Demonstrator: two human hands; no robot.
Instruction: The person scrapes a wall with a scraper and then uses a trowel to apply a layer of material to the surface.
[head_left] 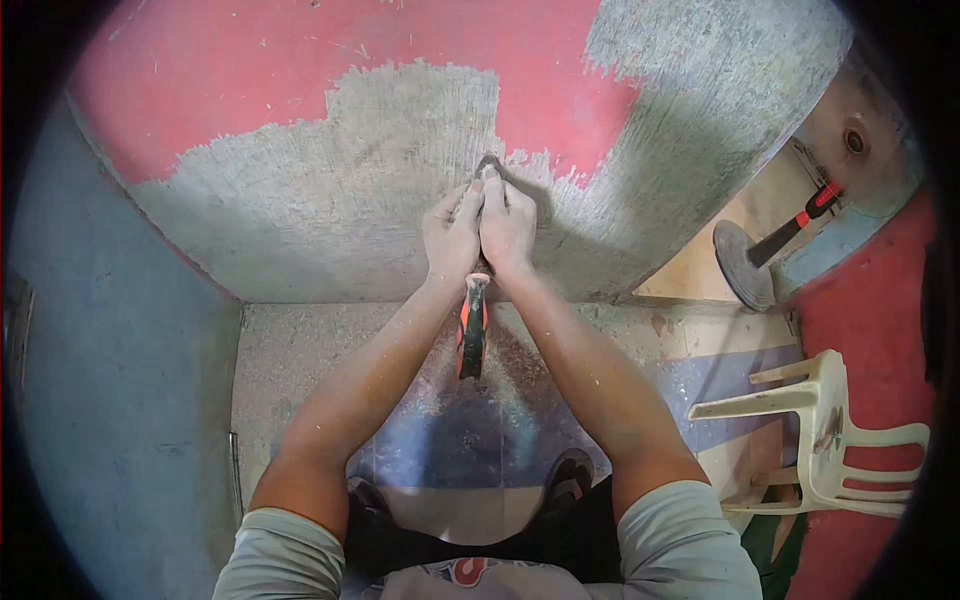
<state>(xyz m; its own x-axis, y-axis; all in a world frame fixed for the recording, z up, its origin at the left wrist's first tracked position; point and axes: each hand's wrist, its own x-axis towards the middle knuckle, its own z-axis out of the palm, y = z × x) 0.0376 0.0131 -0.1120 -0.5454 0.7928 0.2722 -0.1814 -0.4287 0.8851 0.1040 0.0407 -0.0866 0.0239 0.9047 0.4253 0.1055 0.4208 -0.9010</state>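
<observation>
Both my hands are closed, side by side, around the blade part of a scraper (473, 330) with an orange-and-black handle. The handle points down toward me, and its dark tip meets the wall (400, 110) just above my fingers. My left hand (452, 230) and my right hand (508, 225) are coated in pale dust, thumbs up near the tip. Most of the blade is hidden by them. Around the tip the wall is bare, scratched grey, with a ragged edge of pink paint (545, 90) right above.
Paint flakes and dust cover the floor (340, 345) below the wall. A white plastic chair (825, 430) lies tipped at the right. Behind the wall's right edge is a round grey disc (742, 265) with a black-and-red handle. A blue wall (110, 350) stands at left.
</observation>
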